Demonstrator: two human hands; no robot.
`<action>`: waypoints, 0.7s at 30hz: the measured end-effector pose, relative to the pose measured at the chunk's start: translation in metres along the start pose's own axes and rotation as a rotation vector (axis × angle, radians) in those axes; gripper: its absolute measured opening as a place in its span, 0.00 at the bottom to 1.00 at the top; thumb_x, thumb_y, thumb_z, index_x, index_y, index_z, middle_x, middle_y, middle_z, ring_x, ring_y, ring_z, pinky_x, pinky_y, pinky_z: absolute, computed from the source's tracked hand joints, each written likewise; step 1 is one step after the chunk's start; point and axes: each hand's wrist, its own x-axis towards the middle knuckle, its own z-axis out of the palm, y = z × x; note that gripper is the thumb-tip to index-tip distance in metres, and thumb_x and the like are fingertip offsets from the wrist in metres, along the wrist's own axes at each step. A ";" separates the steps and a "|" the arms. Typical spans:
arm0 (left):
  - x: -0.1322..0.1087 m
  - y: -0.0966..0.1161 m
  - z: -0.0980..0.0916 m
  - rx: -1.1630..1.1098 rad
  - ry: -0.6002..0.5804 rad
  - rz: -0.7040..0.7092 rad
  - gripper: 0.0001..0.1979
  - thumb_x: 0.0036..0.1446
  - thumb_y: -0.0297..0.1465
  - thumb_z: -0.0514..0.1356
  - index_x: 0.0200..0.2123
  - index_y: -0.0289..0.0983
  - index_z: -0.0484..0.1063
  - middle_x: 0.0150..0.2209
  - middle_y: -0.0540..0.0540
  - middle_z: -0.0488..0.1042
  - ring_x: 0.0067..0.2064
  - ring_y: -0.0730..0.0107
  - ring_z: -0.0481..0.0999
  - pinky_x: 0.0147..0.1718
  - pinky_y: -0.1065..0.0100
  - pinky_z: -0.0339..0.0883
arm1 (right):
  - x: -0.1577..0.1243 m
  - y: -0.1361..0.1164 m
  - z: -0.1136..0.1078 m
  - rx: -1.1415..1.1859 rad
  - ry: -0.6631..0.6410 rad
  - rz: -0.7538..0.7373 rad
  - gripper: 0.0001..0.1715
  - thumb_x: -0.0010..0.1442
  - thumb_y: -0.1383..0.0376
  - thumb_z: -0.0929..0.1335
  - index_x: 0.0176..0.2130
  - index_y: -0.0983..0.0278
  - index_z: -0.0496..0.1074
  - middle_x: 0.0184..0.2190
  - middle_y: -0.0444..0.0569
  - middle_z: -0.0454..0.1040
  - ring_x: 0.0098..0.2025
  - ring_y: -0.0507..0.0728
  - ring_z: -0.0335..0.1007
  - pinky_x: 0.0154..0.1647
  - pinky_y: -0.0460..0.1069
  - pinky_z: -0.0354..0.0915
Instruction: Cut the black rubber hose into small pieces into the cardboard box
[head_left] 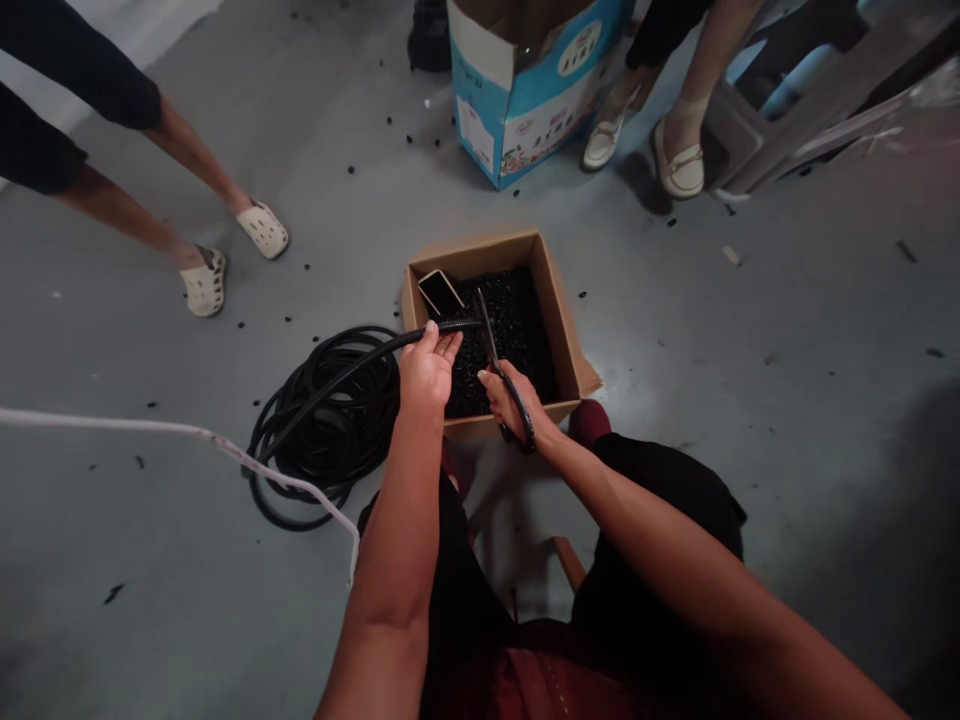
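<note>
My left hand grips a black corrugated hose near its free end, above a cardboard box. The hose runs left into a loose coil lying on the floor. Closed around the handles of black-handled scissors, my right hand holds the blades upward at the hose's end. Whether the blades touch the hose I cannot tell. Many small black pieces fill the box below. A dark rectangular object with a light rim, like a phone, rests in the box's far left corner.
Behind stands a tall blue and white carton. One person's legs are at the left, another's feet at the upper right by a grey plastic stool. A white cord crosses from the left. Black bits dot the floor.
</note>
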 end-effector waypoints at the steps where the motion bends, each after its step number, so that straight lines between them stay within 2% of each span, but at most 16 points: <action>1: 0.001 -0.001 0.000 0.006 0.007 -0.007 0.14 0.70 0.21 0.57 0.28 0.34 0.69 0.27 0.48 0.75 0.34 0.75 0.79 0.57 0.60 0.74 | 0.000 0.001 0.001 0.006 0.016 0.011 0.21 0.64 0.44 0.64 0.39 0.58 0.62 0.23 0.37 0.60 0.22 0.49 0.52 0.25 0.45 0.56; 7: 0.006 -0.007 -0.001 0.016 0.029 -0.025 0.14 0.69 0.21 0.57 0.29 0.34 0.68 0.27 0.48 0.74 0.34 0.73 0.79 0.56 0.58 0.75 | 0.000 0.008 0.003 0.026 0.041 0.028 0.20 0.63 0.45 0.65 0.38 0.58 0.62 0.23 0.38 0.61 0.22 0.50 0.54 0.24 0.45 0.57; 13: 0.007 -0.008 -0.002 0.016 0.033 -0.019 0.12 0.67 0.20 0.60 0.29 0.35 0.67 0.28 0.49 0.74 0.39 0.70 0.82 0.57 0.57 0.74 | 0.000 0.012 0.003 0.019 0.050 0.052 0.20 0.63 0.45 0.65 0.39 0.58 0.64 0.24 0.39 0.63 0.23 0.51 0.55 0.24 0.45 0.58; 21: 0.006 -0.010 -0.001 0.034 0.029 -0.016 0.13 0.69 0.20 0.57 0.30 0.36 0.65 0.27 0.50 0.75 0.32 0.74 0.79 0.55 0.58 0.76 | 0.001 0.019 0.004 0.010 0.078 0.041 0.19 0.63 0.45 0.65 0.39 0.58 0.63 0.24 0.38 0.62 0.22 0.50 0.55 0.24 0.44 0.58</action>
